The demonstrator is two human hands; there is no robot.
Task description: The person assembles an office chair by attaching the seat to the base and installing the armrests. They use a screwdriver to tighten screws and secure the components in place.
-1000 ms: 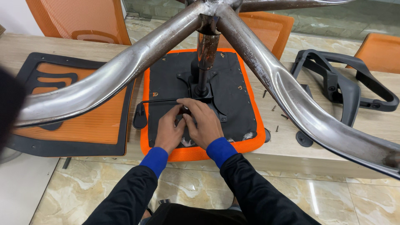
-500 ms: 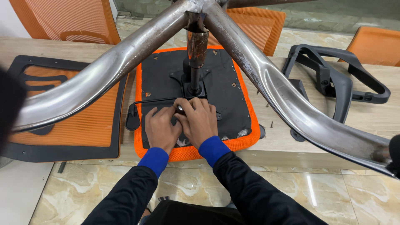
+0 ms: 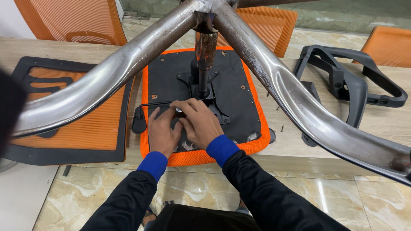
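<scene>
- Upturned orange chair seat (image 3: pixel 204 157), black underside up, is laid on the wooden surface (image 3: pixel 385 124), its near edge overhanging toward 6 o'clock.
- Black mechanism plate (image 3: pixel 218 112) is seen at the seat's middle; the rusty gas-lift column (image 3: pixel 204 51) rises from it toward 12 o'clock.
- Chrome star base (image 3: pixel 291 102) is carried on top of the column; its legs are spread toward 8 o'clock and 4 o'clock, across the view.
- Left hand (image 3: pixel 162 131) is laid on the seat underside at 7 o'clock of the column, fingers loosely curled; whether anything is gripped cannot be told.
- Right hand (image 3: pixel 201 122) is placed just beside it, touching it, fingers bent over a small dark knob (image 3: pixel 178 111) on the plate; a firm grasp cannot be confirmed.
- Black lever (image 3: pixel 145 112) is run out from under the hands toward 9 o'clock, ending in a paddle at the seat's left edge.
- Orange mesh backrest (image 3: pixel 85 128) in a black frame is laid flat at 9 o'clock of the seat.
- Black armrests (image 3: pixel 351 83) are lying at 3 o'clock.
- Small screws (image 3: pixel 282 128) are scattered between seat and armrests.
- Other orange chairs (image 3: pixel 68 21) are stood beyond the surface at 12 o'clock.
</scene>
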